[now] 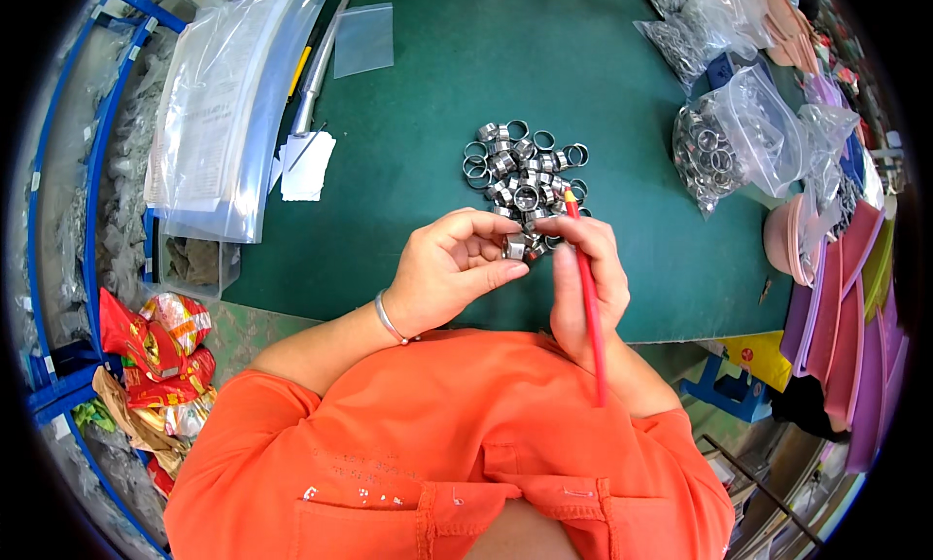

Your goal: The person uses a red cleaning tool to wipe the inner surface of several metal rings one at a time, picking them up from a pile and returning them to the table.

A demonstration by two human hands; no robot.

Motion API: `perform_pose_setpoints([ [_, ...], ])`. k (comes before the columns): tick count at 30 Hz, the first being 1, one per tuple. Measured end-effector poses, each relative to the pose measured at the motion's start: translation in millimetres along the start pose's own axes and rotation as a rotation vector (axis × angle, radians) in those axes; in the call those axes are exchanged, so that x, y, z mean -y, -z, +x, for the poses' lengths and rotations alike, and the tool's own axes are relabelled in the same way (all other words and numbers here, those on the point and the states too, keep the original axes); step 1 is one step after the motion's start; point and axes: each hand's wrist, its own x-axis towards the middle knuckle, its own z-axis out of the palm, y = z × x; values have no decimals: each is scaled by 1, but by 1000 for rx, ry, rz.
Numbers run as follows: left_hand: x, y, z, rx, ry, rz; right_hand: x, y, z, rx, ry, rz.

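Observation:
My left hand [442,268] is closed, pinching a wide silver metal ring [515,246] between thumb and fingertips. A slim red pencil [589,312] with a yellow tip lies in the closed grip of my right hand [590,268], its yellow end pointing away from me. The right fingertips are close to the ring; whether they touch it I cannot tell. Just beyond both hands, a loose pile of silver rings [526,198] rests on the green table [428,122]. Some rings stand on edge and others lie flat. My hands partly cover the pile's near side.
At left lie documents in a clear plastic sleeve [219,113], a tapered metal rod [316,74], a white paper piece [308,166] and a small clear bag [364,41]. To the right are a bag of rings [714,152] and a pink container [785,239]. Blue shelving [92,161] borders the left.

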Motion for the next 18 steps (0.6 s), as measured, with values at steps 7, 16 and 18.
perform_pose_setpoints([
  [7,0,-1,1,-24,-93,120,-5,10,-3,35,239,151],
  [16,-1,0,0,-32,-133,178,-2,10,-4,100,279,108],
  [18,-1,0,0,-32,-134,186,-2,11,-4,102,263,94],
])
